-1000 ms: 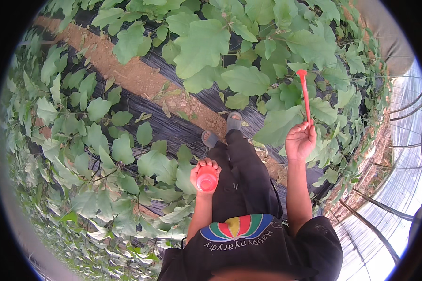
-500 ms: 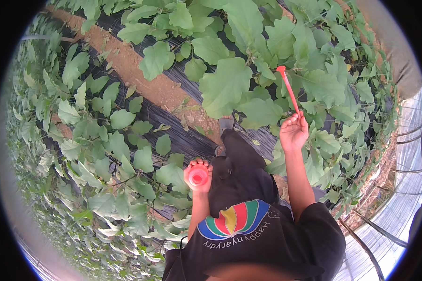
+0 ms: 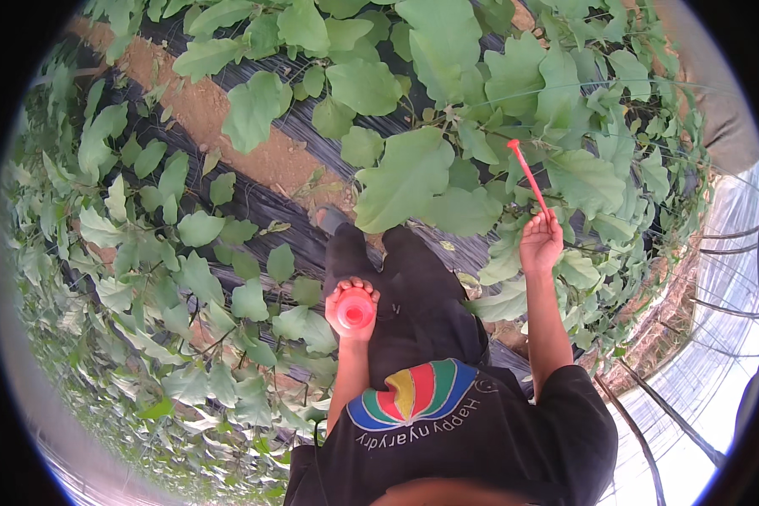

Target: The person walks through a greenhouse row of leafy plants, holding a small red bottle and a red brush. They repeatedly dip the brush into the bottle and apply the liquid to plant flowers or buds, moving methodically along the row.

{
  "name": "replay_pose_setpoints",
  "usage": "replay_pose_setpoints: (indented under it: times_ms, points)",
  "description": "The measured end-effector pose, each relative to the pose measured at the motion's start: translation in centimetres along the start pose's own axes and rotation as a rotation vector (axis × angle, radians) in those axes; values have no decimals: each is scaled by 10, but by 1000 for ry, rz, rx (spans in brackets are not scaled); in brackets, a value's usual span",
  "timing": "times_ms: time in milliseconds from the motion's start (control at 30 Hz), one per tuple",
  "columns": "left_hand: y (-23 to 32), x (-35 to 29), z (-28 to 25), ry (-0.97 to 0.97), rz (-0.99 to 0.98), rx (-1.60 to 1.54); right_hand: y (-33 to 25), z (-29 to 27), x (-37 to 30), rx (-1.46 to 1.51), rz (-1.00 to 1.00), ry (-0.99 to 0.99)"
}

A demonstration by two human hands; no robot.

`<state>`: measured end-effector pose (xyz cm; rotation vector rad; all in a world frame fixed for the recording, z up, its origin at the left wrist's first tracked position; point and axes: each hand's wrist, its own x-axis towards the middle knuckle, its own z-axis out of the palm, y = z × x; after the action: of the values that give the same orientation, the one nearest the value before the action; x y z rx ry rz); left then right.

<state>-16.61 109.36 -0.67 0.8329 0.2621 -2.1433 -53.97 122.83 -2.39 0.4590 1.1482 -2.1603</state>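
Closest to us is our own black T-shirt (image 3: 472, 438) with a round, many-coloured print on the chest, filling the lower middle of the view. Just above it, our left hand (image 3: 352, 308) is closed around a small red cup-like container (image 3: 355, 311), its round end facing up toward us, held in front of our dark trousers (image 3: 405, 295). Our right arm reaches farther out and to the right; our right hand (image 3: 540, 242) grips the lower end of a thin red stick (image 3: 527, 175), which slants up and to the left, its small flat tip lying against the big green leaves (image 3: 405, 181) of the plants ahead. The container and the stick are well apart, one in each hand.

Below the trousers one grey shoe (image 3: 330, 219) shows on black plastic ground sheeting (image 3: 253, 207). Broad-leaved plants crowd both sides, those on our left running down the frame. Beyond the shoe a strip of bare brown soil (image 3: 219, 118) runs diagonally between the rows. Farthest off, at the right rim, clear sheeting and dark curved hoops (image 3: 725, 312) of a greenhouse wall show.
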Motion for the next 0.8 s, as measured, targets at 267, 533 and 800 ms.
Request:
replay_pose_setpoints:
  times_ms: [267,533,800]
  points:
    - [28,12,-22,112,-36,17,26,35,47,-324,-133,82]
    - [37,5,-46,195,65,16,50,51,101,-537,-234,248]
    - [25,4,-53,104,215,-39,67,85,131,-676,-255,213]
